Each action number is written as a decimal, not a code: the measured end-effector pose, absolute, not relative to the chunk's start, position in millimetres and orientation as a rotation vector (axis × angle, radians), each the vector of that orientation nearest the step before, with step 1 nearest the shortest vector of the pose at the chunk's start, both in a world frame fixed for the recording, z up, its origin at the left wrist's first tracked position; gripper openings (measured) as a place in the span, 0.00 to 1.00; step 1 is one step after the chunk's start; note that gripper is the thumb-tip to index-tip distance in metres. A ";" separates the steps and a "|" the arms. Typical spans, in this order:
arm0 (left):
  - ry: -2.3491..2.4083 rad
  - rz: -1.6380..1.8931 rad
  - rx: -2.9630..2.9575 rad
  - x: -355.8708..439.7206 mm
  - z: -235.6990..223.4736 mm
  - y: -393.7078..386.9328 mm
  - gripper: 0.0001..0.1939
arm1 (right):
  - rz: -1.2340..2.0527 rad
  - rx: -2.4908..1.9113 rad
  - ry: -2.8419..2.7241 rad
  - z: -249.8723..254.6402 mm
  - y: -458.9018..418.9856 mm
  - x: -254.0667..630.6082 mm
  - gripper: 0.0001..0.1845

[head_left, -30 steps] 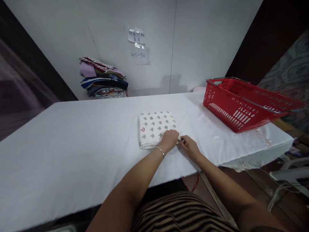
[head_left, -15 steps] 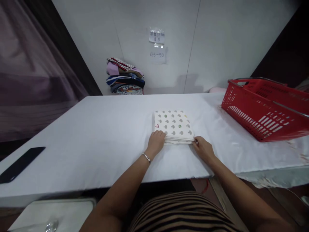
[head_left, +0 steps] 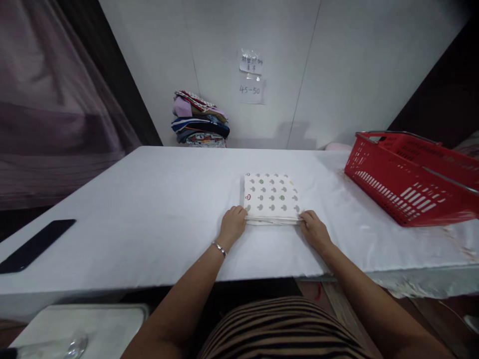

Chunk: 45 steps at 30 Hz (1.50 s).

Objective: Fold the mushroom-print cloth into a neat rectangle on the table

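A folded white cloth (head_left: 272, 194) printed with grey, green and red mushroom shapes lies flat on the white-covered table (head_left: 168, 199). Its layered folded edge faces me. My left hand (head_left: 233, 223) grips the near left corner, fingers closed over it, with a silver bracelet at the wrist. At the near right corner, my right hand (head_left: 313, 228) pinches the layers between thumb and fingers. The exact kind of cloth item cannot be told.
A red plastic basket (head_left: 411, 184) with metal handles stands on the right. Several folded fabrics (head_left: 202, 122) are stacked by the back wall, below paper signs (head_left: 252, 91). A black phone-like slab (head_left: 35, 247) lies at left. A pale stool-like surface (head_left: 90, 324) shows below.
My left hand has slid left along the near edge to the cloth's corner. My right hand keeps its hold on the right corner. The view has shifted slightly.
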<state>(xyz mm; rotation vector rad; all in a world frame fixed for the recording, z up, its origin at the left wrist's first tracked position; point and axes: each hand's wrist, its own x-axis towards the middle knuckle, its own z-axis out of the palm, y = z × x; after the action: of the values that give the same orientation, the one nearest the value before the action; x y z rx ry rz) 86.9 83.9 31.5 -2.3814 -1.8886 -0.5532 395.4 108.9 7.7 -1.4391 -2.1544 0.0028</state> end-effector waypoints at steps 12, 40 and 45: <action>-1.864 -0.780 -2.432 101.8 44.5 78.2 0.09 | -0.139 -1.238 -2.360 27.6 113.4 381.2 0.16; -1.747 -0.752 -2.567 105.7 41.7 93.9 0.16 | -0.136 -0.999 -2.396 12.2 117.9 373.5 0.13; -1.751 -0.780 -2.529 126.9 44.9 121.4 0.14 | -0.148 -1.019 -2.416 9.9 115.6 372.9 0.14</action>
<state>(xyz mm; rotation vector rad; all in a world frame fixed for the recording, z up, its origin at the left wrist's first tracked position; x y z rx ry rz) 126.9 121.4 44.9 -2.5289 -1.7512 -0.7804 372.9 115.6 9.9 -1.0192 -2.4160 -0.1477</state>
